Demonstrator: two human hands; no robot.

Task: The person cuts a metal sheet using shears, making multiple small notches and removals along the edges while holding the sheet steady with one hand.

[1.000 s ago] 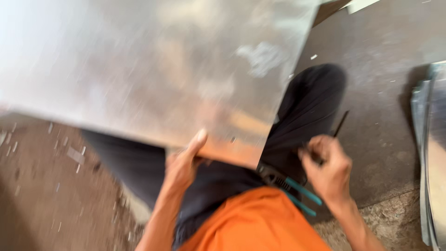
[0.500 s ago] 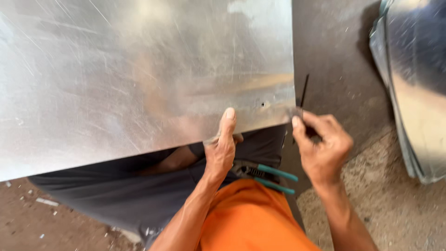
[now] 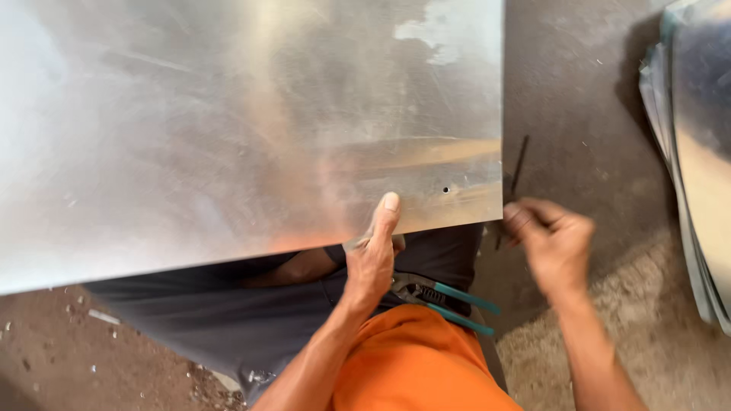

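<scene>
- A large shiny metal sheet (image 3: 228, 129) filled most of the view, resting across the person's lap over dark trousers, its near edge running from lower left up to the right corner.
- A stack of similar sheets (image 3: 697, 152) lay on the floor at the right edge of the view, well apart from the one being worked.
- The left hand (image 3: 371, 259) gripped the sheet's near edge, thumb pressed flat on top and fingers curled underneath, holding it steady.
- The right hand (image 3: 552, 243) was closed loosely just beside the sheet's near right corner, pinching a thin dark rod (image 3: 518, 171) that stood up alongside the right edge; I cannot tell whether the rod touched the metal.
- Pliers with teal handles (image 3: 445, 297) sat tucked at the waist, untouched.
- A small hole (image 3: 446, 189) already showed near that corner, so one piercing seemed done; the rest of the near edge looked unworked.
</scene>
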